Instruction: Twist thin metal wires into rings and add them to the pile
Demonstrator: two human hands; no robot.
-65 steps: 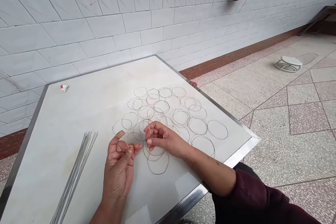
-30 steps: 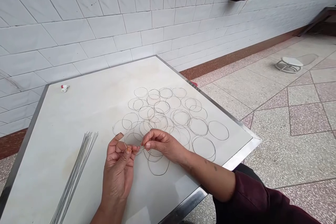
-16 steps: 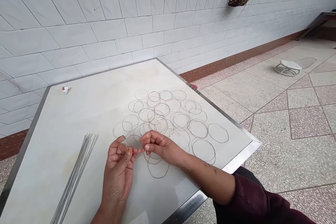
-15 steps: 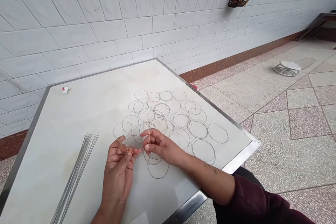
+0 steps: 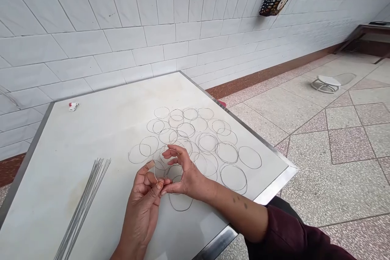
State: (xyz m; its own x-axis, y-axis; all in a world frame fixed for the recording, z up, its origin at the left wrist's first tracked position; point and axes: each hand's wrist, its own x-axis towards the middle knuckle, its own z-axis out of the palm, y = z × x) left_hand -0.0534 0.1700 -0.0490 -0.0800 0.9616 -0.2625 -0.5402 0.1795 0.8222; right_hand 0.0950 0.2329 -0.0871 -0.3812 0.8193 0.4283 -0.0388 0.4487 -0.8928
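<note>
My left hand (image 5: 141, 207) and my right hand (image 5: 184, 178) hold a thin wire ring (image 5: 164, 172) up just above the table. Left thumb and forefinger pinch its lower edge, while the right thumb and fingers curve around its right side. Beneath and beyond my hands, several similar loose wire rings (image 5: 207, 142) lie overlapping on the white tabletop (image 5: 91, 130). A bundle of straight grey wires (image 5: 85, 203) lies to the left of my left hand, its lower end running out of view.
A small red-and-white object (image 5: 73, 106) sits near the table's far left corner. The table has a metal edge (image 5: 274, 183). Beyond it are a tiled wall, a speckled tiled floor, a white round object on a wire stand (image 5: 326, 84), and a black perforated wall basket (image 5: 274, 3).
My right hand has rotated, its fingers spreading around the ring, and the ring has shifted slightly right. The whole view has tilted upward a little.
</note>
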